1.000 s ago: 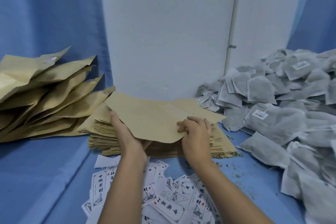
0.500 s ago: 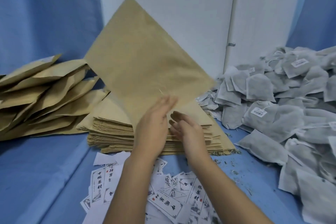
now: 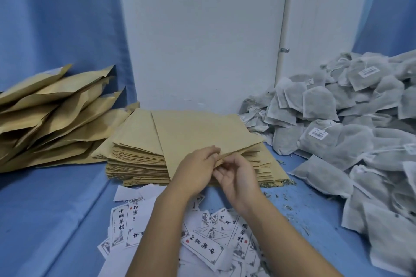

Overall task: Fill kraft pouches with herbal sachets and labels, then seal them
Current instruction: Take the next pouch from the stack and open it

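Hands meet at the near right edge of the top kraft pouch, almost touching each other. The left hand comes over the edge from above, thumb and fingers closed on the paper. The right hand lies just beside it with the palm turned partly up, its fingers curled beneath the same edge so that the paper is pinched between the two hands (whether the pouch mouth is parted there cannot be told). Both forearms are bare and reach in from the bottom of the view.

That pouch lies flat and skewed on a thick stack of empty pouches, its far corners overhanging the sheets below. Just in front of the stack, under the forearms, a loose scatter of white labels printed with black characters and red seals covers the blue cloth. To the right, a big heap of grey herbal sachets runs from the wall down to the near edge, some bearing small white stickers. Dry herb crumbs lie between the stack and that heap. To the left, well apart from the hands, filled pouches lean in an overlapping pile. A white panel stands behind the stack, with blue curtain on either side.
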Motion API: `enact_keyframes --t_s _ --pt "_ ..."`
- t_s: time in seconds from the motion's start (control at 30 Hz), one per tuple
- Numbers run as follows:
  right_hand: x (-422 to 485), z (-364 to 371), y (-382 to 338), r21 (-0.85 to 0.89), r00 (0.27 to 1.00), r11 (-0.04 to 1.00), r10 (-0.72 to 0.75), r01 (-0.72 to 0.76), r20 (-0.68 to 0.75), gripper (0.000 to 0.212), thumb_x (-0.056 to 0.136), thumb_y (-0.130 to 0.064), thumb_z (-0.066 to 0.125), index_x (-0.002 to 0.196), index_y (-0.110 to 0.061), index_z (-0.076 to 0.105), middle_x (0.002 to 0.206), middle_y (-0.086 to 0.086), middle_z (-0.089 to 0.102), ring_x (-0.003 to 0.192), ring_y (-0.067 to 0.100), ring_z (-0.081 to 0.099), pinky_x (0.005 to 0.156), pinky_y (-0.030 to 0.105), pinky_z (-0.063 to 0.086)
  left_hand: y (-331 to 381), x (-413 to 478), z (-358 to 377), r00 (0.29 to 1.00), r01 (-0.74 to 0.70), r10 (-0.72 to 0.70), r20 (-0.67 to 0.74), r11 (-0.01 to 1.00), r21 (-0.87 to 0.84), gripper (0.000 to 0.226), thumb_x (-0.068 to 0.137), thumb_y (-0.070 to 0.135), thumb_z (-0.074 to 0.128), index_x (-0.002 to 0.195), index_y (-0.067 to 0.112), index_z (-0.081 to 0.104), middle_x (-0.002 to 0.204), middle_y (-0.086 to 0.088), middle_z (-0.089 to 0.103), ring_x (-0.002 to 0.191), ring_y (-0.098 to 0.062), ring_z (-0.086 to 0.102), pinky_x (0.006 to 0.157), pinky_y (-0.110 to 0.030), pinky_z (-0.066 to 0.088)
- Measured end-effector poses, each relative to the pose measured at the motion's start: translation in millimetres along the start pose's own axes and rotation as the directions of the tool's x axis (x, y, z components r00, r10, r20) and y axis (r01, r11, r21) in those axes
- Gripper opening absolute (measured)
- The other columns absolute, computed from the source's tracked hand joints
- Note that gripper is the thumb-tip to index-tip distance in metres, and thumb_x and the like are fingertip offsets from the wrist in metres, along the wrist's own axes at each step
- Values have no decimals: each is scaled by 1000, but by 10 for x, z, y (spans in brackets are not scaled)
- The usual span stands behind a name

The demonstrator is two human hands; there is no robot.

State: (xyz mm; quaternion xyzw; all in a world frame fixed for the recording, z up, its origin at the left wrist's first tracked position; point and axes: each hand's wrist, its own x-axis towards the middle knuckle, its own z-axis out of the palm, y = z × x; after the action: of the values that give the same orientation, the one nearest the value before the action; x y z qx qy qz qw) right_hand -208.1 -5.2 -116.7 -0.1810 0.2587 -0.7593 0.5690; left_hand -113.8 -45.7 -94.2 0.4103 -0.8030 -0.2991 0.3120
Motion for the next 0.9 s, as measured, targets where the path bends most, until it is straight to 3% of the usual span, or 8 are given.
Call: enact_keyframes --t_s 0.1,0.2,0.3,0.5,0.63,0.73,0.9 --pt "16 10 2 -99 999 994 -40 36 -33 25 86 14 36 73 -2 50 63 12 54 63 18 60 60 25 56 -2 -29 12 996 -63 75 -52 979 193 30 96 20 46 123 20 60 121 -4 64 113 -21 56 95 -30 43" --pt "28 32 14 -188 997 981 -62 52 -48 19 86 16 39 92 2 51 66 13 51 58 16 58 55 22 54 0 -49 66 991 -94 121 -65 941 326 33 90 14 46 120 17 59 116 -8 65 110 -28 57 90 -39 46" --pt "31 33 10 -199 995 978 -73 60 -61 17 87 14 47 98 3 53 69 14 57 61 15 62 63 23 58 -14 -40 100 978 -127 181 -106 913 389 37 96 16 40 129 24 54 116 -9 65 107 -29 58 87 -39 44" --pt "41 29 -7 -203 980 977 -105 69 -171 22 83 16 46 92 -4 48 66 11 48 55 16 51 54 22 55 -17 -23 152 968 -170 232 -98 888 428 55 97 13 38 148 29 24 119 -8 64 104 -31 58 86 -41 45" --pt "35 20 -30 -253 967 966 -119 60 -224 28 82 17 44 71 -9 42 45 2 44 40 9 46 45 18 48 20 -41 172 963 -162 238 -123 882 442 53 98 13 37 148 27 25 116 -10 64 102 -33 58 86 -42 44" --pt "23 12 -23 -276 961 959 -133 62 -243 30 82 18 44 68 -9 40 37 -5 43 33 4 46 40 17 44 49 -61 152 951 -150 224 -214 938 314 48 98 11 37 144 23 35 112 -11 66 102 -33 58 85 -40 43" --pt "22 36 -41 -145 973 987 -100 70 -210 16 88 10 46 91 3 60 68 10 67 57 15 66 51 24 55 39 -70 112 954 -177 239 -182 936 304 61 91 5 44 145 30 34 125 2 62 113 -23 56 90 -36 45"
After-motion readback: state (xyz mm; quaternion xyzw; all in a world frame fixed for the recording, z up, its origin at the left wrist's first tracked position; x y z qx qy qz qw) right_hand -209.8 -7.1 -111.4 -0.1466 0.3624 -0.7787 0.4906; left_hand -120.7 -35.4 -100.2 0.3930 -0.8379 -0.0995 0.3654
